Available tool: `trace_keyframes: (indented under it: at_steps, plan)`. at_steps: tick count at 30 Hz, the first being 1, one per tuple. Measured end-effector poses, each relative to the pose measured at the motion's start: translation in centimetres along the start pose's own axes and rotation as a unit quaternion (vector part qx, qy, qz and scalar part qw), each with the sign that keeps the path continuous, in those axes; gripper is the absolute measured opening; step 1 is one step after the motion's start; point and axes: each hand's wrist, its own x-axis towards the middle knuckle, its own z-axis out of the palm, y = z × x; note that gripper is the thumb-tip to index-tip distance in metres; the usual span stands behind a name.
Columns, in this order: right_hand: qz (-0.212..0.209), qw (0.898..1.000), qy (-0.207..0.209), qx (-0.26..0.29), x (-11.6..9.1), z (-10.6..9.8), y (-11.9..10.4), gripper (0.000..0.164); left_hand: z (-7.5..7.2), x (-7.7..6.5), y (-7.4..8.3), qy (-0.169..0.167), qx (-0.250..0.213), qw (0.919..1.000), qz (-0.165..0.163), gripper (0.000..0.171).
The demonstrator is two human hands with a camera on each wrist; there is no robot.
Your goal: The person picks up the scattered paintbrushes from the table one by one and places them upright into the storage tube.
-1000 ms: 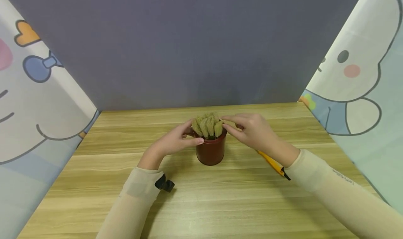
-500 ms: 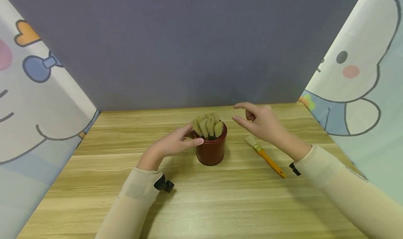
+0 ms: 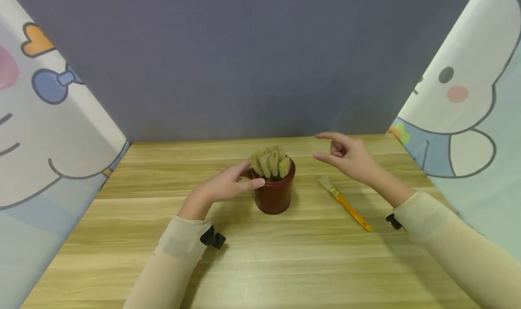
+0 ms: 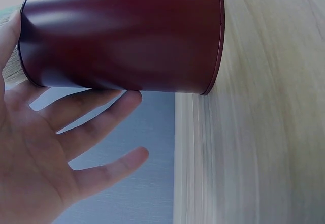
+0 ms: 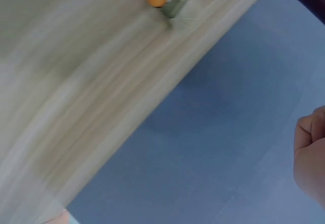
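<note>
A dark red cylindrical pot (image 3: 272, 198) stands upright on the table, with several paintbrushes (image 3: 270, 162) in it, pale bristles up. My left hand (image 3: 225, 182) holds the pot's left side near the rim, thumb in front and fingers behind; in the left wrist view the little finger of the left hand (image 4: 45, 153) is off the wall of the pot (image 4: 122, 36). Apart from everything, my right hand (image 3: 352, 159) hovers to the right, thumb and forefinger spread, the others bent. Below it lies one paintbrush (image 3: 346, 205) with an orange handle, blurred in the right wrist view.
The wood-grain table (image 3: 260, 263) ends at a grey upright panel (image 3: 260, 64) behind the pot. Cartoon-printed sheets stand along the left side (image 3: 61, 132) and the right side (image 3: 460, 96).
My right hand has drawn away from the brushes in the pot, to the right, with thumb and forefinger parting. The loose brush has come into fuller view. The left hand stays at the pot.
</note>
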Motion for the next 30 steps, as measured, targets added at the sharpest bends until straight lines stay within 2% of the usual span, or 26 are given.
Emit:
trace_keyframes:
  at_steps: [7,11,14,17,19,21,23,30]
  plan:
    - [0.038,0.998,-0.055,-0.002,-0.3,-1.0,2.6,0.061,-0.2,-0.2,0.2,0.008,-0.004,1.0,-0.004,0.064]
    - [0.067,0.991,-0.114,-0.006,-0.6,-1.4,5.1,0.07,-0.3,-0.3,0.3,0.011,-0.005,0.9999,-0.006,0.064]
    - [0.102,0.977,-0.188,0.008,-1.3,-1.6,7.1,0.078,-0.3,-0.2,0.3,0.004,-0.007,1.0,0.0,0.066]
    - [0.14,0.955,-0.261,0.029,-2.2,-1.5,9.1,0.082,-0.1,-0.1,0.2,-0.002,-0.009,1.0,0.0,0.066]
    - [0.156,0.944,-0.289,0.043,-2.7,-1.2,10.2,0.079,0.0,0.0,0.1,-0.003,-0.006,1.0,0.0,0.069]
    - [0.161,0.938,-0.302,0.053,-3.0,-0.9,11.0,0.073,0.0,0.0,0.1,-0.002,-0.002,1.0,0.001,0.069]
    - [0.159,0.937,-0.306,0.061,-3.1,-0.7,11.3,0.069,0.0,0.1,0.1,-0.002,-0.003,1.0,0.005,0.07]
    - [0.132,0.939,-0.316,0.038,-2.6,0.0,11.1,0.058,0.0,0.0,0.1,0.002,0.0,1.0,0.006,0.067]
